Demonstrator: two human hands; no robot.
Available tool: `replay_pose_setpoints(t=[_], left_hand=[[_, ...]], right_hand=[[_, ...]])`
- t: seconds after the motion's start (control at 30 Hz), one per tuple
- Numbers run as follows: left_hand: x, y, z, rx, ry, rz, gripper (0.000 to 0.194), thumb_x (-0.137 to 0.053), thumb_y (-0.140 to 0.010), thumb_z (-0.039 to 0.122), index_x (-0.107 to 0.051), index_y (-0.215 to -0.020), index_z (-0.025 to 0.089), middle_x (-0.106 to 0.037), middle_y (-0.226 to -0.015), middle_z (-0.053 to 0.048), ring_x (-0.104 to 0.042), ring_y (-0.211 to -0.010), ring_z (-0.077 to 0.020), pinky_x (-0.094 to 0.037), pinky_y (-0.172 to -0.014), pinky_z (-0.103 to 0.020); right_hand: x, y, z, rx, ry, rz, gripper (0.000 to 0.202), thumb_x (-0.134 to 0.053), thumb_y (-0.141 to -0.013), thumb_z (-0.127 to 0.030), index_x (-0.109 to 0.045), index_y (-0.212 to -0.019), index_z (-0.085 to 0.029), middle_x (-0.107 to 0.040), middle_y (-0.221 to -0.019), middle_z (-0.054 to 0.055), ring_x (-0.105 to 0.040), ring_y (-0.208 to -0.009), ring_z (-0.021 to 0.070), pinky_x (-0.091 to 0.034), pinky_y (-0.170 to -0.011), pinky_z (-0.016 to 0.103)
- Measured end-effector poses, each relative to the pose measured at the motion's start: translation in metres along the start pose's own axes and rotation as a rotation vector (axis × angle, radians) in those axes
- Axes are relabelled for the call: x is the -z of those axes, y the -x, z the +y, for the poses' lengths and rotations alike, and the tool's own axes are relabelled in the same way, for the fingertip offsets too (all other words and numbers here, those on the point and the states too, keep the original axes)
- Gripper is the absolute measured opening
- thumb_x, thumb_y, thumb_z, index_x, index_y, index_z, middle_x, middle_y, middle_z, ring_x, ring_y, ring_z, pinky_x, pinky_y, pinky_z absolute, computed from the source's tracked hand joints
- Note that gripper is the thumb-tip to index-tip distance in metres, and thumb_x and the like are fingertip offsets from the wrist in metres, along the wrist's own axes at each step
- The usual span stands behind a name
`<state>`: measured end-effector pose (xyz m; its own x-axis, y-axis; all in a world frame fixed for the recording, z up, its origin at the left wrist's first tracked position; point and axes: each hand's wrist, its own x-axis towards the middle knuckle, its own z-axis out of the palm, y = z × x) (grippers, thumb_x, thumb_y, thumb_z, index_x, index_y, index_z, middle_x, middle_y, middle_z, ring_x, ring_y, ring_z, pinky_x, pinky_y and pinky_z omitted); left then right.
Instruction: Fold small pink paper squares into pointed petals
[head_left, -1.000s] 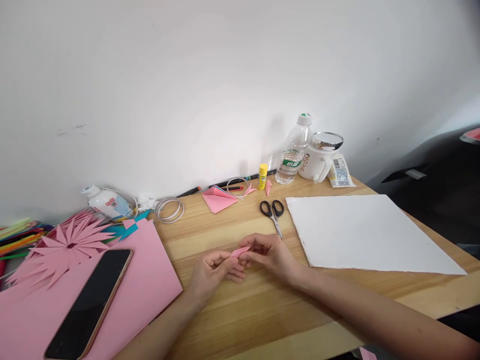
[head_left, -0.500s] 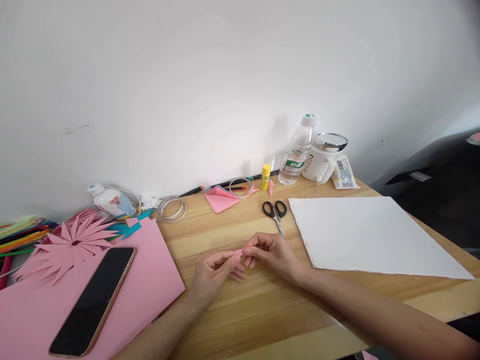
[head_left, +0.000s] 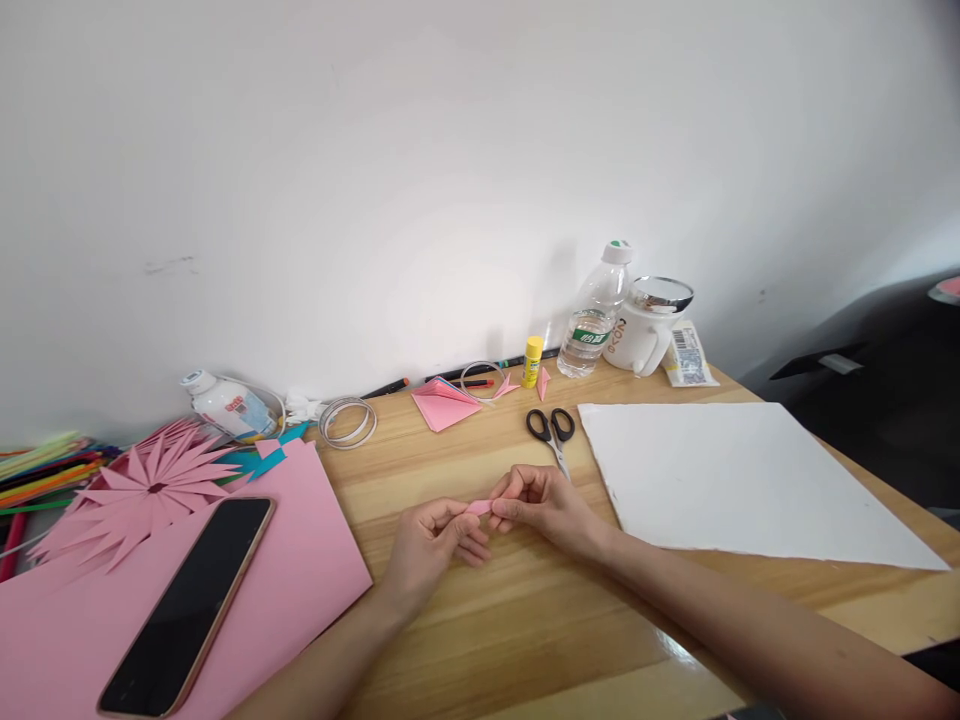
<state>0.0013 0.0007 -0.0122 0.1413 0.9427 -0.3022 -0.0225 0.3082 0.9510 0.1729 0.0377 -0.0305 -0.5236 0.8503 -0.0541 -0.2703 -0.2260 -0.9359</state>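
A small folded piece of pink paper [head_left: 478, 508] is stretched between my two hands above the wooden table. My left hand [head_left: 431, 545] pinches its left end between thumb and forefinger, the other fingers curled below. At the right end, my right hand [head_left: 544, 508] grips it between thumb and fingertips. Just beyond my right hand lie black-handled scissors [head_left: 553, 435]. Farther back are a stack of folded pink paper [head_left: 445, 405], a yellow glue stick [head_left: 532, 362] and a small folded pink piece [head_left: 543, 384].
A white board [head_left: 735, 480] lies on the right. At left, a phone [head_left: 191, 600] rests on pink sheets [head_left: 322, 540] beside a pink paper flower [head_left: 154, 487]. A water bottle [head_left: 592, 315], a white mug [head_left: 641, 330] and a tape roll [head_left: 347, 424] stand near the wall.
Slightly more of the pink paper shows between my fingertips. Both hands keep their pinch in nearly the same spot; the view has tilted up slightly.
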Motion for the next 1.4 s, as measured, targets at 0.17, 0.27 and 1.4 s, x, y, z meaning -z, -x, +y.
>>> replay_pose_setpoints(t=[0.17, 0.27, 1.4], left_hand=[[0.004, -0.004, -0.003, 0.013, -0.032, 0.021, 0.036, -0.069, -0.062, 0.045, -0.062, -0.069, 0.010, -0.066, -0.058, -0.004, -0.065, -0.051, -0.0170, -0.053, -0.048, -0.026], [0.003, -0.003, -0.004, 0.044, -0.068, -0.010, 0.033, -0.067, -0.063, 0.043, -0.060, -0.066, 0.011, -0.066, -0.056, -0.004, -0.064, -0.049, -0.0159, -0.053, -0.048, -0.026], [0.005, -0.010, -0.015, -0.156, -0.031, 0.037, 0.051, -0.055, -0.075, 0.039, -0.025, -0.112, 0.023, -0.057, -0.078, 0.001, -0.058, -0.039, -0.0116, -0.047, -0.034, -0.024]], right_hand=[[-0.003, -0.001, 0.001, -0.026, 0.059, 0.010, 0.027, -0.070, -0.068, -0.033, -0.052, -0.070, -0.013, -0.066, -0.068, 0.003, -0.064, -0.062, 0.0109, -0.051, -0.059, 0.023], [-0.006, -0.001, 0.000, -0.059, 0.129, -0.038, 0.030, -0.069, -0.068, -0.037, -0.054, -0.080, -0.014, -0.065, -0.067, 0.002, -0.063, -0.061, 0.0113, -0.051, -0.060, 0.025], [0.016, -0.005, -0.005, 0.272, 0.378, 0.602, 0.031, -0.057, -0.076, -0.045, -0.050, -0.082, -0.016, -0.057, -0.060, 0.000, -0.056, -0.050, 0.0109, -0.049, -0.049, 0.024]])
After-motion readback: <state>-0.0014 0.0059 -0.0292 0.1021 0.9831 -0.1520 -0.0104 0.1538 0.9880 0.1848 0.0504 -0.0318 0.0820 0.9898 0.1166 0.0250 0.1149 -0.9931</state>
